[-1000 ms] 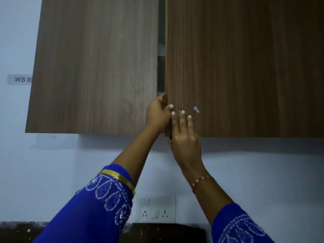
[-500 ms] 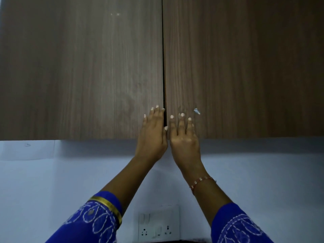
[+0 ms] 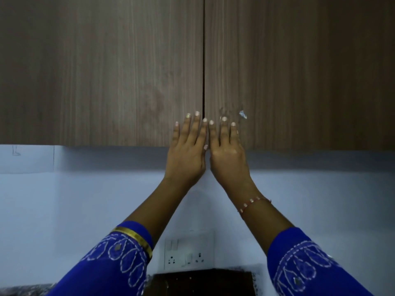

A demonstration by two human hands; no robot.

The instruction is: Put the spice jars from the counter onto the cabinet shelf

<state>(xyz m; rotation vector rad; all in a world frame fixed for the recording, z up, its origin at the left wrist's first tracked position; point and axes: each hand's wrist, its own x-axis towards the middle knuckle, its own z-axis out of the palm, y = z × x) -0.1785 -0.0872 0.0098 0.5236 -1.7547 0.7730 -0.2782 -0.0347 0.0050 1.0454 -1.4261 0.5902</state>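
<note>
Doors now shut, contents hidden. Left hand, right hand side by side at frame centre, fingers straight, flat against lower edges.

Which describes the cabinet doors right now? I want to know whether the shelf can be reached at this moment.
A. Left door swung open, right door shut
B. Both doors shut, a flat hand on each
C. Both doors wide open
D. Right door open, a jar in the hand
B: the left door and right door meet at a thin seam, with the left hand and right hand lying flat on them, fingers straight.
</note>
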